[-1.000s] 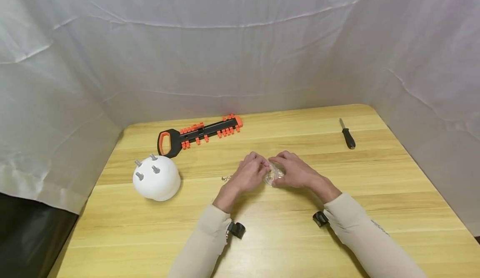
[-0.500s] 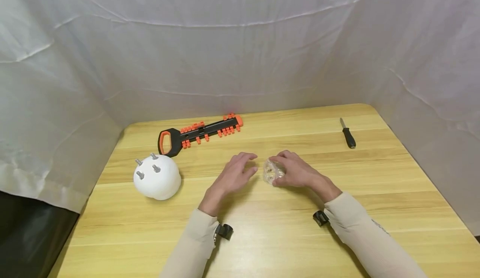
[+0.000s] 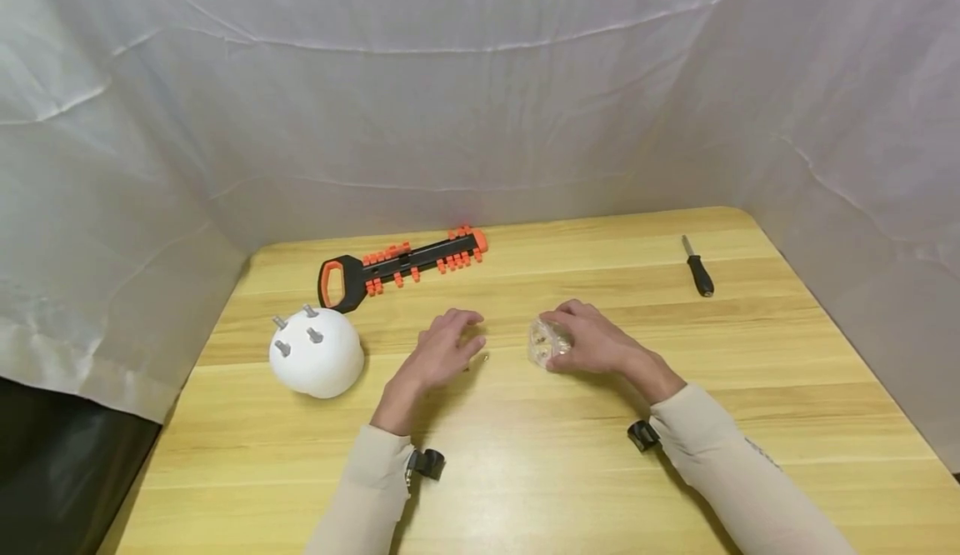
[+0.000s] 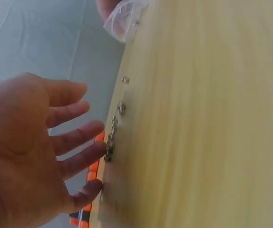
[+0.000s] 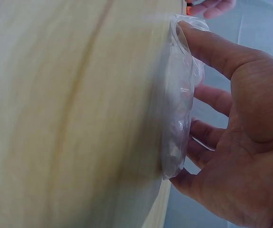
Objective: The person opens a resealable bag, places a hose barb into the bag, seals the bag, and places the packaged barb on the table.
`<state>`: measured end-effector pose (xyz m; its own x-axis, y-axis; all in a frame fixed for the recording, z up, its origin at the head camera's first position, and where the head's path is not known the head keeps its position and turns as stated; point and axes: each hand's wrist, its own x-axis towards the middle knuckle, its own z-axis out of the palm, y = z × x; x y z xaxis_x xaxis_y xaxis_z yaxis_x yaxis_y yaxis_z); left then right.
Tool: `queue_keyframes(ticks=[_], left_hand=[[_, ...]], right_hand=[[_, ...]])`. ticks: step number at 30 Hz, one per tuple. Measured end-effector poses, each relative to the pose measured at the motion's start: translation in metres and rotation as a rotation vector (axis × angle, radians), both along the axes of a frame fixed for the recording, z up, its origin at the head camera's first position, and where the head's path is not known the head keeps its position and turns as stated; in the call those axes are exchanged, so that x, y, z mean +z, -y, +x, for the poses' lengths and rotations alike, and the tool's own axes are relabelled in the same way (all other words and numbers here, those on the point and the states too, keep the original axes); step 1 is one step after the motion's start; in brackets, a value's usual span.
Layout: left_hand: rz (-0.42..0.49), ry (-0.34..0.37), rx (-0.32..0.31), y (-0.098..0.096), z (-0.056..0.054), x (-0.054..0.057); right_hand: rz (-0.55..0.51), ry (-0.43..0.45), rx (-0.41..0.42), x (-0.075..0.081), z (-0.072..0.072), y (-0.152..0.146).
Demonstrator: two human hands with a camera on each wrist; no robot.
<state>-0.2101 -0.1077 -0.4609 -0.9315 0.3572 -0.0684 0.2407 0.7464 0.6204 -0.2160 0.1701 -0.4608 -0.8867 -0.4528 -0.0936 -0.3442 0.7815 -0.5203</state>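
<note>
My left hand (image 3: 438, 351) hovers above the table with spread, slightly bent fingers, holding nothing. Below it lie small metal pieces, probably screws or similar hardware (image 4: 110, 147); one small loose piece (image 4: 125, 80) sits apart from the others in the left wrist view. On the right, my right hand (image 3: 592, 338) holds a clear plastic bag (image 3: 542, 343) against the tabletop, thumb and fingers curled about its edges. Small shiny pieces show inside the bag in the head view. The right wrist view shows the crinkled plastic (image 5: 177, 104) between thumb and fingertips.
A white rounded body (image 3: 318, 363) with several grey pegs on top stands at the left. Behind it lies a black-and-orange handled bar (image 3: 420, 259) with orange clips. A black-handled screwdriver (image 3: 700, 273) rests at the right rear. Grey sheeting (image 3: 480, 122) surrounds the wooden table (image 3: 570, 472).
My left hand has left the bag and moved left, its fingers opening out. Small metal pieces now show beside it on the table. My right hand stays on the bag.
</note>
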Motion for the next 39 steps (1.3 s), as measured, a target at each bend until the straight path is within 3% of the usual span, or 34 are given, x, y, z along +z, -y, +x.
queue_keyframes(ticks=[4,18,26,39], left_hand=[[-0.018,0.016,0.041,0.011,0.000,0.001],[-0.107,0.048,0.071,0.032,0.004,0.002],[-0.143,-0.002,0.109,0.034,0.004,0.003],[-0.194,-0.007,0.124,0.032,0.007,-0.002]], right_hand=[[-0.004,0.005,-0.003,0.000,-0.001,-0.001],[0.000,0.017,-0.005,0.002,-0.001,-0.001],[0.008,0.011,-0.006,0.003,-0.002,-0.001],[-0.003,0.018,0.000,0.000,0.000,0.000]])
